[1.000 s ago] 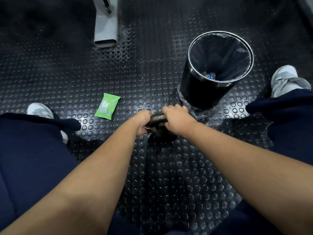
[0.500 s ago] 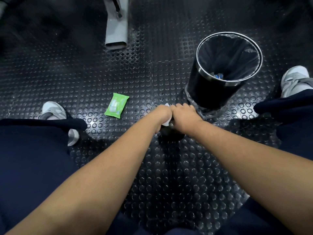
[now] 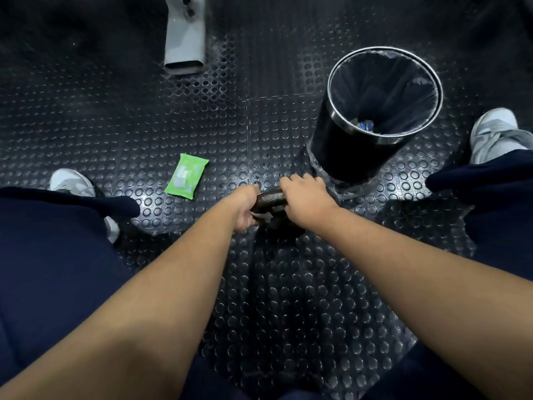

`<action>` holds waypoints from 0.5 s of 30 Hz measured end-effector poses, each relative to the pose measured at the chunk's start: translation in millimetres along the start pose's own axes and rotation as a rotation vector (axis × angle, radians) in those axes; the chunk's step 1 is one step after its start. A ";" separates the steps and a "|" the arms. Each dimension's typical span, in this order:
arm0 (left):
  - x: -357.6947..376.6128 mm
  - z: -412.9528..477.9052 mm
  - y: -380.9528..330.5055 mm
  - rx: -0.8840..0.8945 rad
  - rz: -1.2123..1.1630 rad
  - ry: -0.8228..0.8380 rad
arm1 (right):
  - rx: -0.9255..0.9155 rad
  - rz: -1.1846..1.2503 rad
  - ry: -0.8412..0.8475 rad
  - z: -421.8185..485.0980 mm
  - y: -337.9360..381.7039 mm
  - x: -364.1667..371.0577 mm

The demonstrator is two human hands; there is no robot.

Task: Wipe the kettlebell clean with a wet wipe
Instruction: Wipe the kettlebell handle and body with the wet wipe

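A dark kettlebell stands on the studded rubber floor between my knees; only part of its handle shows between my hands, its body is mostly hidden below them. My left hand is closed on a white wet wipe pressed against the left end of the handle. My right hand grips the right end of the handle. A green pack of wet wipes lies flat on the floor to the left of my hands.
A black round bin with a dark liner and a bit of litter inside stands just beyond my right hand. A grey metal machine foot rests at the top. My two grey shoes flank the scene.
My left hand has slid left along the handle with the wipe, so the handle shows again between the hands. The view has shifted slightly.
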State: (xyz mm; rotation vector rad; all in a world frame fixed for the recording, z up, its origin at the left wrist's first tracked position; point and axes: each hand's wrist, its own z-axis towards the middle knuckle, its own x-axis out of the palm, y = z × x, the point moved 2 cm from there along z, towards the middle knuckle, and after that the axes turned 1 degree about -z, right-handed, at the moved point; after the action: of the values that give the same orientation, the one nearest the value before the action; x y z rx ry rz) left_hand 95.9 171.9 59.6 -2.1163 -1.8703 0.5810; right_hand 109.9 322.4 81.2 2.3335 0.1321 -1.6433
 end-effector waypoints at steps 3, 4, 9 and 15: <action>-2.0 -3.8 -3.3 0.005 0.014 -0.026 | 0.003 0.011 0.008 0.5 -1.0 0.2; -1.2 -5.2 -3.9 0.017 0.021 -0.039 | 0.002 0.014 0.015 0.4 -1.3 0.2; 8.2 -16.7 -7.4 0.013 0.026 -0.091 | 0.004 0.010 0.024 1.3 0.3 0.1; 37.2 -46.1 -9.7 0.049 0.097 -0.022 | 0.005 0.029 0.029 1.2 -0.9 0.2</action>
State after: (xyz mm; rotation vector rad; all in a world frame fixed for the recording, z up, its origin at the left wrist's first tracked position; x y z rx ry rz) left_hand 111.8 213.2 100.2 -2.1867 -1.7543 0.6672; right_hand 108.6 322.9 80.5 2.3524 0.0994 -1.5984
